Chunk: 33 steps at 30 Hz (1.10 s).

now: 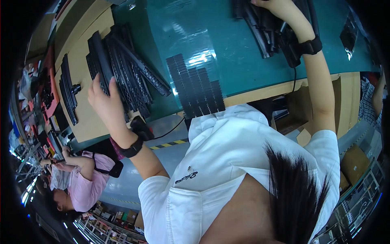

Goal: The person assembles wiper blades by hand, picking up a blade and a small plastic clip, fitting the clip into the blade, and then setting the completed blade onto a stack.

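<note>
My left hand (105,99) is at the near side of a pile of long black plastic strips (126,65), some with perforated surfaces. Its thumb and forefinger are spread apart with nothing visible between them; the other fingers show only in part. At the top edge, my right hand (270,4) reaches over a second heap of long black parts (260,32). The frame cuts off its fingers, so their grip is hidden. Between the two piles lies a block of dark, saw-edged strips (199,89), set side by side close to my body.
Clear film (178,24) covers part of the green tabletop (239,69). More black strips (67,89) lie on cardboard (81,118) at the left. A person in pink (87,183) works beyond that. An open cardboard box (298,110) sits below the table edge.
</note>
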### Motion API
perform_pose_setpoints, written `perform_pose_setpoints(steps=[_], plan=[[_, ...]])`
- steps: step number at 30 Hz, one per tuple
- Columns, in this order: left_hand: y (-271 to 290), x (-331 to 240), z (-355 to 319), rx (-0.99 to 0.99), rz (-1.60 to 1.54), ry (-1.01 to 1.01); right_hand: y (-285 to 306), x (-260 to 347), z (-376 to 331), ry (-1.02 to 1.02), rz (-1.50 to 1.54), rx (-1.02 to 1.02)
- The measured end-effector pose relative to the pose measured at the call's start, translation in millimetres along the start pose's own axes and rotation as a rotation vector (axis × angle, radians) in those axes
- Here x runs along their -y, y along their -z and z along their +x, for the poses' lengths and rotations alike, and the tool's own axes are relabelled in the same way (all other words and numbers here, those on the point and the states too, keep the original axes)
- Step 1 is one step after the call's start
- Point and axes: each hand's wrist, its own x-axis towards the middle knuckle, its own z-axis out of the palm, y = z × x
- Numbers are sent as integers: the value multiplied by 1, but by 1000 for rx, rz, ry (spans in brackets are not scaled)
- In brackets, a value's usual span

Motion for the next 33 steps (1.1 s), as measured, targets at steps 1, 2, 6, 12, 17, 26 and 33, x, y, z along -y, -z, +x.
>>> perform_pose_setpoints(steps=[1,2,6,12,17,26,33], plan=[[10,-6,-8,22,-194,3,-10,9,7,41,33,19],[14,-17,-12,42,-437,-21,-1,14,10,-9,39,113],[7,-77,-25,190,-716,-215,12,6,11,-172,92,279],[-15,-92,-44,330,-678,-299,-5,-18,0,-136,219,104],[-22,-93,-40,352,-683,-364,-2,-17,-24,-236,489,170],[-26,-88,-23,379,-657,-638,22,27,-55,-144,452,321],[-31,-92,-9,461,-675,-734,27,24,-55,-125,537,290]])
